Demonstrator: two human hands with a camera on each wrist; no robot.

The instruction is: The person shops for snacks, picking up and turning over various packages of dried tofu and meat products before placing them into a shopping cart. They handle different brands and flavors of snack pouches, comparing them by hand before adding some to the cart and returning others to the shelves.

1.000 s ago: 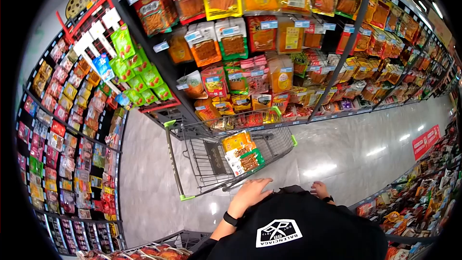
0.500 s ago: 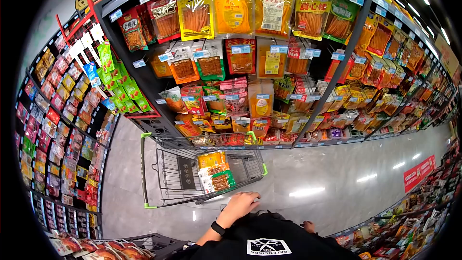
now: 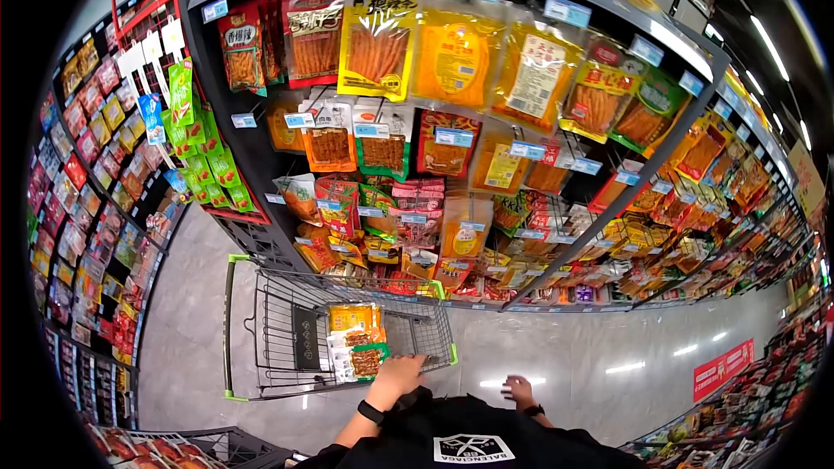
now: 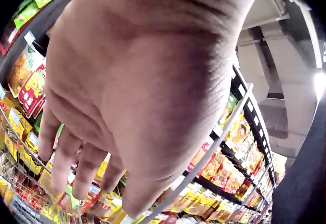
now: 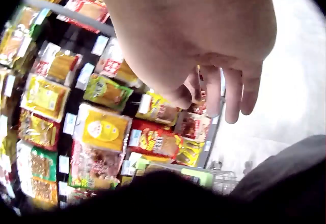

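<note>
In the head view the left hand [image 3: 400,379] is held at the near right side of a wire shopping cart [image 3: 261,330], fingers extended; whether it touches the cart cannot be told. Its palm [image 4: 132,81] fills the left wrist view, the fingers loose and holding nothing. The right hand [image 3: 520,393] hangs in the air to the right of the cart, and the right wrist view shows its relaxed fingers [image 5: 233,94] holding nothing. Inside the cart lie a yellow-orange packet [image 3: 349,318] and white packets with orange and green edges [image 3: 360,363].
Ahead stands a shelf rack [image 3: 347,113] hung with rows of snack packets. Green packets [image 3: 204,139] hang on its left end. More shelves line the far left and lower right, with a red sign [image 3: 724,370] at the right. Grey floor [image 3: 565,339] runs beside the cart.
The view has turned, so the cart and its packets appear farther left and the rack larger. The right hand shows more fully than half a second ago, and both hands stay without an object.
</note>
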